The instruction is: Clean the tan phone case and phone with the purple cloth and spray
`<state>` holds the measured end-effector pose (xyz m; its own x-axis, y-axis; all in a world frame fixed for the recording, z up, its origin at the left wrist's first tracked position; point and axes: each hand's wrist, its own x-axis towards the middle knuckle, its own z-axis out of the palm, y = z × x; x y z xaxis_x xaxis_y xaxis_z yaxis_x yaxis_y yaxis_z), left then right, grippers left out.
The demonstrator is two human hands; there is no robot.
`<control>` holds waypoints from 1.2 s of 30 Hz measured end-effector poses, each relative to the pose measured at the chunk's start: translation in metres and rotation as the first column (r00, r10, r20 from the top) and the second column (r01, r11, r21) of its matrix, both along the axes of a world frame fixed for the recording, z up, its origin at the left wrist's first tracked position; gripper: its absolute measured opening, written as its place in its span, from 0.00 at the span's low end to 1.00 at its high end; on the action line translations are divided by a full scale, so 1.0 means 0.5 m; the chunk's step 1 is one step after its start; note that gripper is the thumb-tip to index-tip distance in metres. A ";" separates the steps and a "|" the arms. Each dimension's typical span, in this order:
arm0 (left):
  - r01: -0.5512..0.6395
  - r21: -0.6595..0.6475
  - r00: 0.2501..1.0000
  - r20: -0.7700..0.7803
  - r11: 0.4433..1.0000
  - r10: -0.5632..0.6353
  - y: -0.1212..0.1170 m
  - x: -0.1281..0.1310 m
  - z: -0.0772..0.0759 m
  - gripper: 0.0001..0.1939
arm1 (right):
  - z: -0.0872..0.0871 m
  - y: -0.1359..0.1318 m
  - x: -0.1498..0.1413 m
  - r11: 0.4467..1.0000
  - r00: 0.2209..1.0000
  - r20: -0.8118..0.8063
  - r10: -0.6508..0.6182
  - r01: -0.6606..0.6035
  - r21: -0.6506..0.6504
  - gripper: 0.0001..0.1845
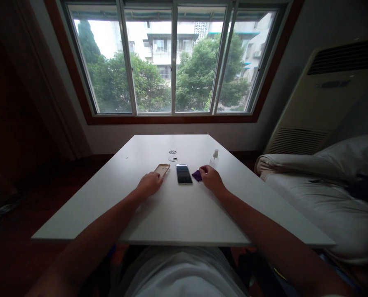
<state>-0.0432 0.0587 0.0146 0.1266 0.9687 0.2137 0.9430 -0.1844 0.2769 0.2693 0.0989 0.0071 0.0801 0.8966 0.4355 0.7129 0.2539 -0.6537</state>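
Observation:
A black smartphone [184, 173] lies face up in the middle of the white table [171, 214]. My left hand [149, 184] rests on the table with its fingers curled, touching the near end of a tan phone case [162, 169]. My right hand [211, 178] lies to the right of the phone, its fingers closed on a small purple cloth [196, 175]. A small clear spray bottle [214, 158] stands just beyond my right hand.
Two small round caps [173, 155] lie on the table behind the phone. A large window [171, 62] fills the far wall. A white standing air conditioner [320, 99] and a bed with pale bedding [323, 198] are on the right.

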 end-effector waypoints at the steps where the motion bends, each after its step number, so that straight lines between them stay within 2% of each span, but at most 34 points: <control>1: -0.009 -0.005 1.000 -0.026 1.000 0.009 0.000 0.000 -0.001 0.25 | -0.003 0.000 0.001 1.000 0.999 0.035 0.005 -0.004 -0.019 0.12; 7: -0.015 -0.015 0.994 -0.109 1.000 0.013 0.001 0.002 -0.007 0.29 | -0.012 -0.011 -0.001 0.999 0.966 0.255 0.041 -0.034 -0.030 0.14; 10: -0.023 -0.038 0.994 -0.107 0.999 0.019 -0.002 0.005 -0.004 0.31 | -0.006 -0.017 -0.004 0.999 0.960 0.276 0.039 -0.040 -0.002 0.15; 14: -0.038 -0.056 0.992 -0.123 0.998 0.031 -0.010 0.011 0.004 0.35 | 0.009 -0.011 0.007 0.998 0.974 0.221 -0.048 0.037 0.054 0.16; 17: -0.049 -0.056 0.991 -0.126 0.997 0.042 -0.017 0.015 0.010 0.37 | 0.021 0.008 0.037 0.978 0.980 0.101 -0.170 0.155 0.141 0.17; 19: -0.047 -0.067 0.993 -0.115 0.997 0.039 -0.021 0.017 0.012 0.37 | 0.024 0.027 0.066 0.942 0.966 -0.017 -0.258 0.256 0.216 0.23; 21: -0.034 -0.082 0.995 -0.097 0.996 0.026 -0.026 0.020 0.011 0.37 | 0.021 0.048 0.093 0.921 0.955 -0.096 -0.279 0.295 0.256 0.32; 23: -0.022 -0.059 0.997 -0.077 0.998 0.017 -0.030 0.023 0.008 0.35 | 0.013 0.067 0.113 0.944 0.967 -0.108 -0.230 0.249 0.217 0.41; 24: -0.017 -0.032 0.998 -0.067 0.999 0.015 -0.033 0.026 0.007 0.35 | 0.009 0.075 0.119 0.964 0.976 -0.105 -0.191 0.207 0.164 0.42; 26: 0.001 0.049 1.000 -0.029 0.999 0.000 -0.038 0.033 0.007 0.33 | 0.006 0.082 0.119 0.990 0.989 -0.094 -0.117 0.123 0.064 0.37; 28: 0.061 0.142 0.997 0.045 0.988 -0.067 -0.044 0.042 0.012 0.31 | 0.013 0.075 0.106 0.994 0.994 -0.077 -0.080 0.085 0.074 0.30; 30: 0.144 0.227 0.969 0.164 0.963 -0.183 -0.052 0.052 0.022 0.27 | 0.028 0.051 0.078 0.978 0.996 -0.048 -0.069 0.077 0.192 0.26; 32: 0.202 0.293 0.910 0.296 0.934 -0.289 -0.064 0.062 0.035 0.24 | 0.044 0.011 0.039 0.966 1.000 -0.017 -0.010 0.014 0.260 0.24; 34: 0.223 0.342 0.853 0.386 0.913 -0.352 -0.076 0.068 0.047 0.23 | 0.055 -0.040 -0.008 0.961 0.993 0.055 0.103 -0.114 0.253 0.24; 36: 0.252 0.379 0.816 0.411 0.891 -0.406 -0.089 0.071 0.056 0.25 | 0.060 -0.092 -0.054 0.927 0.946 0.179 0.271 -0.306 0.217 0.26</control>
